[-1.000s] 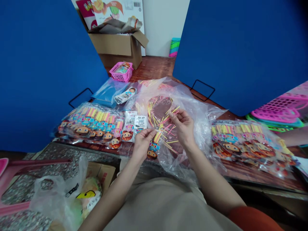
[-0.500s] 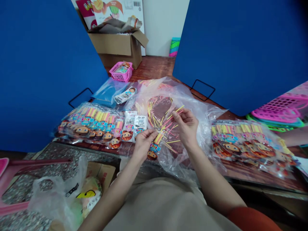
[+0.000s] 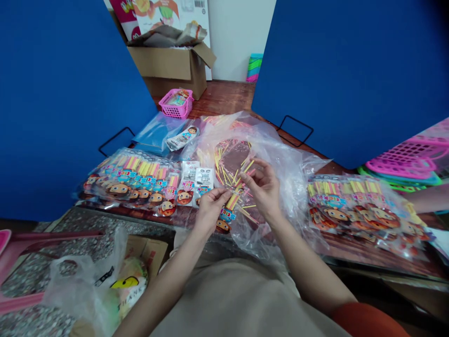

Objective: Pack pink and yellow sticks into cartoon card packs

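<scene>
My left hand [image 3: 211, 208] pinches the top of a small printed packet [image 3: 226, 217] that has yellow and pink sticks inside. Just right of it, my right hand [image 3: 263, 189] is closed on a few thin yellow and pink sticks, whose ends point up and to the left. Beneath and behind both hands, loose sticks [image 3: 224, 164] lie scattered on a large clear plastic bag [image 3: 291, 182]. Two small packets [image 3: 204, 179] rest beside my left hand.
Rows of filled packets lie at left [image 3: 140, 185] and right [image 3: 354, 206]. Behind are a pink basket [image 3: 176, 104] and a cardboard box [image 3: 168, 65]. Blue panels [image 3: 351, 70] flank the table. Another person's arm [image 3: 433, 199] reaches in beside pink baskets [image 3: 407, 159].
My right hand has moved left and slightly down with its sticks, nearer the packet. My left hand has barely moved.
</scene>
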Tool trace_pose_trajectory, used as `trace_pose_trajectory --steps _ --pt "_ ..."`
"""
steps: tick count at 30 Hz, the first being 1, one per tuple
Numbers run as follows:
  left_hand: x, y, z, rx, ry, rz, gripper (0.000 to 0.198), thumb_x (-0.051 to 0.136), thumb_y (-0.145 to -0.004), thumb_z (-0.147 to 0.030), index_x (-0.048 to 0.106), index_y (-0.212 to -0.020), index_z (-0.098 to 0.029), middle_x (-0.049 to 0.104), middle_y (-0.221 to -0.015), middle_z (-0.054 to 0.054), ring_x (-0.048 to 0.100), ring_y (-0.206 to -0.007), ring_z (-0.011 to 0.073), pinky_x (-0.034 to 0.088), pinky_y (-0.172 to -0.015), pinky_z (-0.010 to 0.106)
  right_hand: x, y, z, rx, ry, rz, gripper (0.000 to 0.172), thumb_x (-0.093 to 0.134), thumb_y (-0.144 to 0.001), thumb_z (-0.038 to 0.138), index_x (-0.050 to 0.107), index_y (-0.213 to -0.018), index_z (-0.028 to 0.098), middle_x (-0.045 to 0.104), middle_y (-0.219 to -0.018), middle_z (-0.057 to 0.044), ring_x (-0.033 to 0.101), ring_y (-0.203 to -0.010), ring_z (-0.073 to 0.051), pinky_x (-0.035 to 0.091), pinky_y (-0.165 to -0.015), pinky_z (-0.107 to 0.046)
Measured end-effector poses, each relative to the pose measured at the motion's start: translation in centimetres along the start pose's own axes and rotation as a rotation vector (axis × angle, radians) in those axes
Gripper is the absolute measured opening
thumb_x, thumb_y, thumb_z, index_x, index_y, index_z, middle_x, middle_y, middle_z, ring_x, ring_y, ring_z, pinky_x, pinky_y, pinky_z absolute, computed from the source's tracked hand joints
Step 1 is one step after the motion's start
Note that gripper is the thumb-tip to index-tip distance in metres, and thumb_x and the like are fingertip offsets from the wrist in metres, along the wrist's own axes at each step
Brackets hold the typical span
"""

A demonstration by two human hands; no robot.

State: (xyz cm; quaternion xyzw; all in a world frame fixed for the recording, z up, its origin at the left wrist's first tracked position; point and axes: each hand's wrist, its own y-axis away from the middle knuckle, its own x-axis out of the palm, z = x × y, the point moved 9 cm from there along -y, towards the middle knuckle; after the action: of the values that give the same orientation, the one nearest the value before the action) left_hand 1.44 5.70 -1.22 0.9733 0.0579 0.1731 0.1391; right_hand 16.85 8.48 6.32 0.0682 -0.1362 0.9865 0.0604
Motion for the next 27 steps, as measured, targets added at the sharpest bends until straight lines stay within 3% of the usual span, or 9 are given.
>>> trace_pose_trajectory --steps 3,11,21,27 --pt "0.1 0.0 0.0 -0.007 0.011 0.014 0.027 0.084 -0.058 -0.035 0.075 -0.074 -0.016 0.071 -0.068 0.000 0.059 -0.059 0.0117 0.046 -0.060 0.023 0.0 0.0 0.1 -0.014 0.033 0.021 0.056 0.074 -0.077 0.036 0.050 -0.127 0.031 0.057 -0.068 0.006 0.057 -0.061 -0.014 0.049 -0.061 -0.030" --pt "0.3 0.3 -0.5 0.019 0.032 0.014 0.026 0.084 -0.059 -0.037 0.075 -0.073 -0.017 0.071 -0.070 0.000 0.059 -0.063 0.0118 0.047 -0.067 0.024 -1.1 -0.2 -0.6 0.000 -0.029 -0.098 0.036 0.078 -0.072 0.035 0.060 -0.100 0.023 0.055 -0.068 0.006 0.054 -0.060 -0.010 0.046 -0.058 -0.024" --pt "0.0 0.3 -0.2 0.025 0.029 -0.010 0.024 0.083 -0.060 -0.037 0.075 -0.072 -0.017 0.070 -0.069 0.000 0.058 -0.062 0.0117 0.045 -0.065 0.023 -2.8 0.2 0.2 -0.087 0.021 -0.238 0.031 0.071 -0.079 0.035 0.056 -0.105 0.025 0.054 -0.074 0.004 0.052 -0.065 -0.011 0.045 -0.060 -0.023" --pt "-0.1 0.2 -0.1 0.029 0.038 0.006 0.026 0.084 -0.060 -0.038 0.075 -0.073 -0.017 0.071 -0.070 0.000 0.059 -0.063 0.0122 0.046 -0.064 0.023 -2.3 0.2 0.4 -0.093 -0.005 -0.181 0.029 0.071 -0.079 0.033 0.057 -0.104 0.026 0.053 -0.076 0.004 0.053 -0.067 -0.011 0.045 -0.062 -0.023"
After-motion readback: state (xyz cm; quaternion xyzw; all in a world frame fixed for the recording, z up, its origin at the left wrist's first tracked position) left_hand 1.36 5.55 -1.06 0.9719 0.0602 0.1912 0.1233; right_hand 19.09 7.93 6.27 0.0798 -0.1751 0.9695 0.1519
